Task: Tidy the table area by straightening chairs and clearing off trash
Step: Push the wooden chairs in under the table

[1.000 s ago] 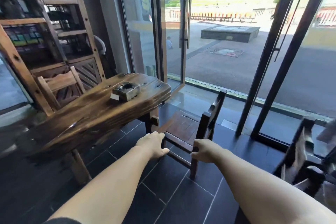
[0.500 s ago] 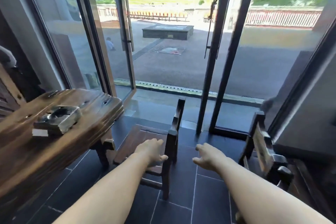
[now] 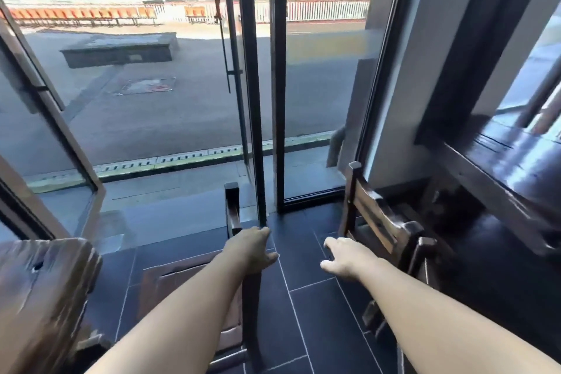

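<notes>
Item: first chair, low, dark wood. Location: on the tiled floor, just beside the end of the rough wooden table at lower left, its backrest toward the middle of the view.

Contact: your left hand rests on the top of that backrest, fingers curled down over the rail, thumb out toward the right. Whether the fingers clamp the far side, the view does not show.

Item: second chair, same make, near the wall at right, backrest turned at an angle, well apart from the table.

Contact: none seen. Your right hand hovers just beside its backrest, fingers loosely spread, holding nothing.

Handling, as a judgement: the first chair looks close to squared, so free the left hand once it sits straight. For the second, take the top rail with a full wrap, add the left hand on the other post, and lift slightly before turning, since the legs may catch in the tile joints. Mind the glass door frame close ahead.
</notes>
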Motion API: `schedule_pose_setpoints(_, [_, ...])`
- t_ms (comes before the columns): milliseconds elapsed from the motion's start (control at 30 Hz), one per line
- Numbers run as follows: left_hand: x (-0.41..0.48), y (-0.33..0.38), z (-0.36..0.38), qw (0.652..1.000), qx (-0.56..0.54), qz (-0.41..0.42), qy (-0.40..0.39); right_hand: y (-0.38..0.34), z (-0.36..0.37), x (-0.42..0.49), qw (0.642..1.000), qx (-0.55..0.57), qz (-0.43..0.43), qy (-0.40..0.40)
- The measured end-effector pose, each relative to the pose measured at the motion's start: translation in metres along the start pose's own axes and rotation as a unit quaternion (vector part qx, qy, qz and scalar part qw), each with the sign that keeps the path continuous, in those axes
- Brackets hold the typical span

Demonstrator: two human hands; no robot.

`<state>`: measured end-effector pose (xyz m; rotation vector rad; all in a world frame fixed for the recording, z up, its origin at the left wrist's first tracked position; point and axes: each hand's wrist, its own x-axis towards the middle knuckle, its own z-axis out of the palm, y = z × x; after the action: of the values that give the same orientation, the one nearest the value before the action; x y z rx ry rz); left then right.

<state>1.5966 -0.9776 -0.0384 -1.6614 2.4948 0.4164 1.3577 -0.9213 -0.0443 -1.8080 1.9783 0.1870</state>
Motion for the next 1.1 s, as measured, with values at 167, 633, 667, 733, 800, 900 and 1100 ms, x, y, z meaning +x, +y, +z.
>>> schedule_pose_setpoints(167, [0.056,0.026,-0.007,0.997,0.019,0.075,-0.008,0.039,-0.009,0.002,0.997,0.027,0.075,0.012])
schedule_pose_setpoints(633, [0.208,0.208,-0.004,0.962,0.059,0.266,-0.015,0.222,-0.033,0.023,0.958,0.151,0.23,0.075])
schedule_pose_setpoints(667, [0.216,0.223,-0.002,0.959,0.061,0.276,-0.02,0.235,-0.032,0.021,0.953,0.164,0.242,0.079])
schedule_pose_setpoints(733, [0.229,0.255,0.002,0.951,0.069,0.299,-0.029,0.26,-0.027,0.015,0.942,0.189,0.265,0.086])
schedule_pose_setpoints(800, [0.238,0.286,0.009,0.94,0.08,0.329,-0.038,0.28,-0.021,0.003,0.93,0.203,0.293,0.085])
schedule_pose_setpoints(900, [0.25,0.329,0.024,0.917,0.093,0.38,-0.075,0.309,-0.005,-0.015,0.919,0.203,0.329,0.076])
schedule_pose_setpoints(1100, [0.267,0.388,0.057,0.866,0.14,0.467,-0.109,0.332,0.027,-0.043,0.871,0.261,0.407,0.09])
